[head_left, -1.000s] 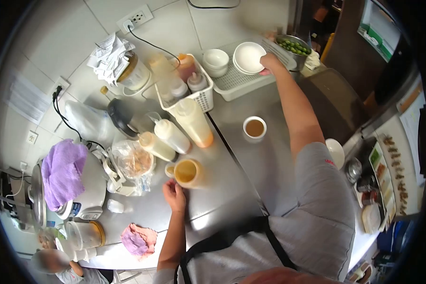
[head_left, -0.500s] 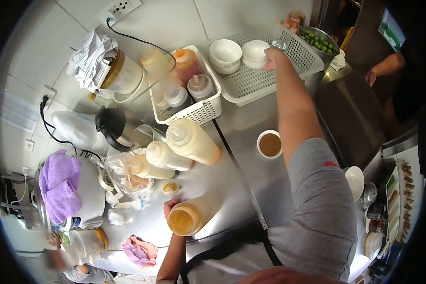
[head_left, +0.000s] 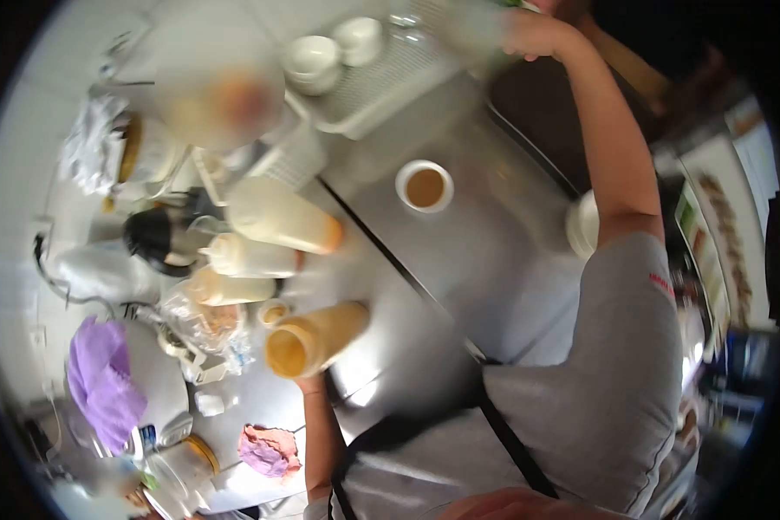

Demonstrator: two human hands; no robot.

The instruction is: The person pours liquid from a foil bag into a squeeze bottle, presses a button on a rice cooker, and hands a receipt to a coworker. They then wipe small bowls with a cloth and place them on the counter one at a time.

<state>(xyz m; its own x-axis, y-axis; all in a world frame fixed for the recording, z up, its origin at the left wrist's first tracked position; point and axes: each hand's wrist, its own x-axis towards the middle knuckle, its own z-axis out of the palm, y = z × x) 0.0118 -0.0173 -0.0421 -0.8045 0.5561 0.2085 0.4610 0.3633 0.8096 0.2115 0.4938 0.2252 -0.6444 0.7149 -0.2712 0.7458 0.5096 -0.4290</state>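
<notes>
An open, wide-mouthed bottle point(head_left: 288, 351) with yellowish contents lies tilted over the steel counter. My left hand point(head_left: 309, 381) is closed on it, with the fingers mostly hidden behind it. My right hand point(head_left: 537, 36) is stretched to the far upper right, beyond the white perforated basket point(head_left: 381, 91). Its fingertips are blurred against a pale, smeared shape, so their grip is unclear. White bowls point(head_left: 314, 62) stand stacked in the basket. A small white bowl of brown liquid point(head_left: 426, 186) sits on the counter. Beside the wide-mouthed bottle is a little cup point(head_left: 274, 312).
Squeeze bottles point(head_left: 282, 217) lean across the left part of the counter near a black-topped jug point(head_left: 152, 232). A purple towel point(head_left: 104, 381) drapes a large pot. A pink and purple cloth point(head_left: 269, 451) lies near the front edge. A dark tray point(head_left: 537, 113) is at right.
My right hand has left the bowls in the basket and moved right. The view has shifted, and my left hand still holds the wide-mouthed bottle.
</notes>
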